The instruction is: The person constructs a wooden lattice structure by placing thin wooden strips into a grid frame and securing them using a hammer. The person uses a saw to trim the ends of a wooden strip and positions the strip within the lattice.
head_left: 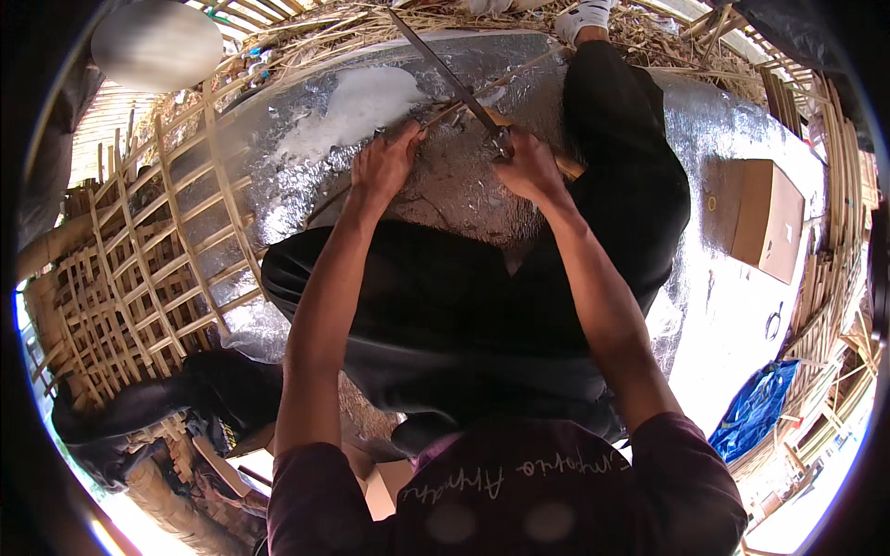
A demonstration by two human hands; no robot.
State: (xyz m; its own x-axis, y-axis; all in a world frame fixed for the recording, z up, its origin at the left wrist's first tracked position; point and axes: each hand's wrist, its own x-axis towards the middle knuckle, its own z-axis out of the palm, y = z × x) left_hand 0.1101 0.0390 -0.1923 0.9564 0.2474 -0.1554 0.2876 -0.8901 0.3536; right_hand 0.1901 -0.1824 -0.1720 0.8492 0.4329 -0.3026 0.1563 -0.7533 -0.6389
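Observation:
My right hand (528, 165) is closed round the handle of a long knife (445, 74). Its dark, straight blade slants up and to the left, away from me. My left hand (387, 167) pinches the near end of a thin bamboo strip (519, 70), which runs off to the upper right and passes the blade. Beside the right hand, a thicker light-brown bamboo piece (567, 167) shows partly, the rest hidden by that hand. Both hands are over a silvery foil sheet (297, 176), in front of my bent, black-trousered legs.
A woven bamboo lattice (167, 250) stands at the left. On the right are a cardboard box (765, 218) and a blue tarp (756, 408). Bamboo shavings (306, 46) lie along the far edge. Another person's dark-clothed limb (139, 408) appears at the lower left.

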